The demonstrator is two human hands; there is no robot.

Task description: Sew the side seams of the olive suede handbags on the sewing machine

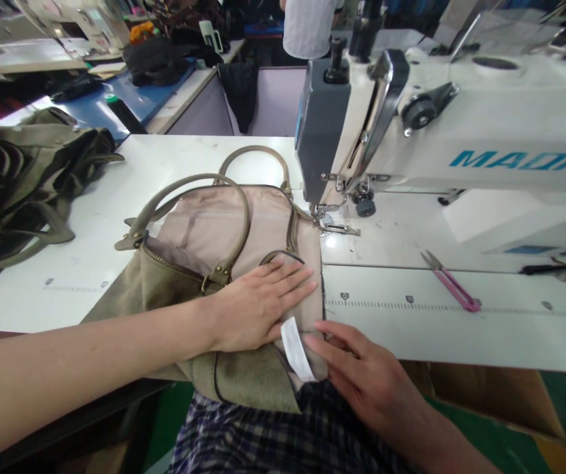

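Note:
An olive bag with two handles lies open on the white sewing table, its pinkish lining showing. The lining's right edge runs up to the presser foot of the sewing machine. My left hand lies flat on the lining, fingers spread toward that edge. Lower right, my right hand has its thumb and fingers closed on the lining's edge, beside a white label. The fingertips on the underside are hidden by the fabric.
The white and grey sewing machine fills the upper right. Pink-handled snips lie right of the bag. More olive bags are piled at the left. Behind the table are a dark thread cone and a person in a white top.

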